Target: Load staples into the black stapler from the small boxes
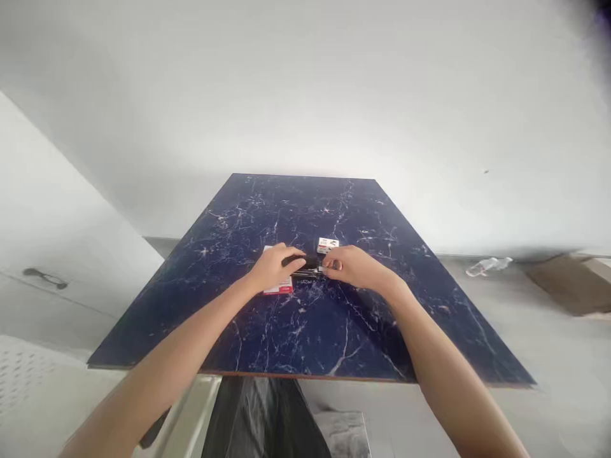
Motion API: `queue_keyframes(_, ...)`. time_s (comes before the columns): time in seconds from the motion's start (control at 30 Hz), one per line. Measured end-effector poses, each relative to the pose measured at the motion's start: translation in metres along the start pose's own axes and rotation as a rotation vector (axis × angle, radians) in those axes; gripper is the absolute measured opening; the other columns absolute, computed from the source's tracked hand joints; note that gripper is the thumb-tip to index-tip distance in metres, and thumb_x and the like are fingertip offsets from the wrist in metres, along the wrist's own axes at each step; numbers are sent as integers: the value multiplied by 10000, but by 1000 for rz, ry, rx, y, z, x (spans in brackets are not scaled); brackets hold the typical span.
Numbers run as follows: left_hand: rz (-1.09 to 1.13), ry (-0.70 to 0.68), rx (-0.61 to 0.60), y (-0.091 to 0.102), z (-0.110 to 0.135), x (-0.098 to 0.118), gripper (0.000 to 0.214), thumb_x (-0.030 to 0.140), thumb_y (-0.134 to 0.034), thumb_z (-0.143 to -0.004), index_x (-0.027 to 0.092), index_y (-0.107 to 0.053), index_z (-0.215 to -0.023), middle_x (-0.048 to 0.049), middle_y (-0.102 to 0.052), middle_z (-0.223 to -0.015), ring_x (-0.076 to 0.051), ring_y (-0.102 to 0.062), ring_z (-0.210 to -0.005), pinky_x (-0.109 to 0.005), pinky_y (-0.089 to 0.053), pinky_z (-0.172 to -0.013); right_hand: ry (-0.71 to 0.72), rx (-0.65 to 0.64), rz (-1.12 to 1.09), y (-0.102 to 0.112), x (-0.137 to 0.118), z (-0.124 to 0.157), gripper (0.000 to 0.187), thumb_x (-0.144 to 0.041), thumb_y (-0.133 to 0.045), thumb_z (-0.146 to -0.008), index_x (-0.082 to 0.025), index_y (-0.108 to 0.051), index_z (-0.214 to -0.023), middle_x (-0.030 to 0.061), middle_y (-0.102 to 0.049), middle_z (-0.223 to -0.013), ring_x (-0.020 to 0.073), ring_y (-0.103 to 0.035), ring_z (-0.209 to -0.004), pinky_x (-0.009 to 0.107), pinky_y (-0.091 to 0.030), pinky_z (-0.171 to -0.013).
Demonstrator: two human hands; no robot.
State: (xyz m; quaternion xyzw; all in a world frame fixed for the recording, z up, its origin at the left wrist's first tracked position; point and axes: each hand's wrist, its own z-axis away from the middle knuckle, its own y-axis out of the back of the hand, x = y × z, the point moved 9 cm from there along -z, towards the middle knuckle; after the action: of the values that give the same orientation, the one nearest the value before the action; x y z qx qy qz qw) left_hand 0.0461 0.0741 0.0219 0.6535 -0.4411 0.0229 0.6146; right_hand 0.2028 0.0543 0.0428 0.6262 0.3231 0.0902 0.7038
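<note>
On the dark blue marbled table point(310, 318), both my hands meet over a small black stapler point(305, 264). My left hand point(274, 266) grips its left end, fingers curled over the top. From the right, my right hand point(351, 266) pinches the other end where a metal part shows. Under my left hand lies a flat white and red packet point(279, 288), partly hidden. A small white box point(327, 245) with red print stands just beyond my right hand's fingers.
A white wall runs behind the table. On the grey floor at the right lie a clear plastic bottle point(487, 266) and a brown cardboard piece point(568, 283). A white cabinet with a dark handle point(45, 278) stands to the left.
</note>
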Motion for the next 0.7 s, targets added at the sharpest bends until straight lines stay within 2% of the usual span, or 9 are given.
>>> queue_keyframes(0.27, -20, -24, 2, 2, 1, 2, 447, 551, -450, -1006, 245, -722, -1185, -60, -636, -888, -187, -574, -754, -317, -428, -683, 6, 4, -21, -2, 5, 1, 171, -302, -603, -912, -217, -735, -981, 50, -749, -995, 213, -670, -866, 294, -471, -720)
queue_keyframes(0.57, -25, -46, 1, 2, 0, 4, 441, 541, -449, -1009, 240, -726, -1172, -59, -669, -903, -198, -588, -797, -325, -433, -701, -32, -63, -220, -13, 15, 3, 344, -476, -508, -985, -234, -748, -1028, 51, -754, -1045, 209, -687, -872, 302, -503, -764)
queue_keyframes(0.7, -23, -50, 1, 4, 0, 5, 432, 536, -454, -1008, 238, -728, -1160, -56, -683, -910, -201, -594, -808, -326, -436, -703, -58, -90, -276, -19, 22, 1, 355, -496, -513, -979, -241, -753, -1040, 45, -755, -1030, 205, -685, -862, 309, -505, -783)
